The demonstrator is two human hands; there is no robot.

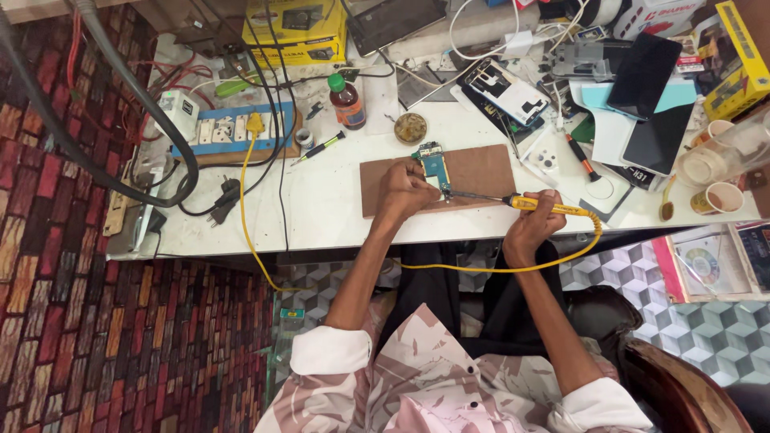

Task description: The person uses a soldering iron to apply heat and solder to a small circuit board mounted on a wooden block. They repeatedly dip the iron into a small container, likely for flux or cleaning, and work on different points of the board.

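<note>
Left hand (405,188): curled, fingers pressing a small blue-green circuit board (434,164) onto a brown work board (481,170) near the white bench's (321,208) front edge. Right hand (533,226): closed around the yellow handle of a soldering iron (513,201), held off the bench's front edge, its tip meeting the circuit board's lower end; its yellow cord (249,200) loops below the bench to a blue socket strip (233,128). Bare bench surface lies left of the work board. Behind: brown bottle (347,103), round tin (411,127), opened phones (505,90); paper cups (722,196) crowd the right edge.
</note>
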